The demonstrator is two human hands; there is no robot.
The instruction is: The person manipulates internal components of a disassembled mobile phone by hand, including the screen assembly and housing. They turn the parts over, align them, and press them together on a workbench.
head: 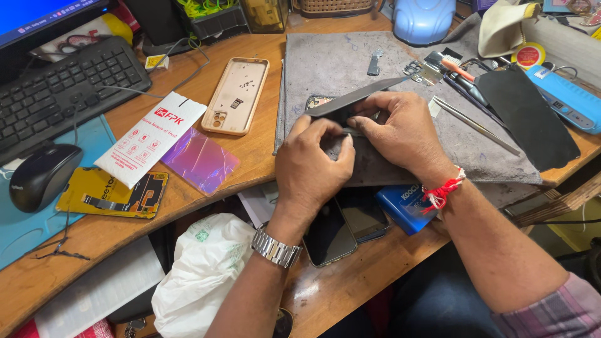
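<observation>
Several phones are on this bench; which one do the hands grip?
The dark phone tilted up on the grey mat, gripped by both hands; two others lie flat on the lower shelf, untouched.

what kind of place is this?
Likely a phone repair bench: both hands work on a dark phone over a grey work mat, an empty tan phone case lies beside it, and tweezers and small tools lie alongside.

A grey felt mat [350, 69] covers the brown wooden table [188, 200], beside a beige phone case [236, 95], an iridescent purple-pink film [199, 160] (glossy) and a black keyboard [62, 87].
</observation>
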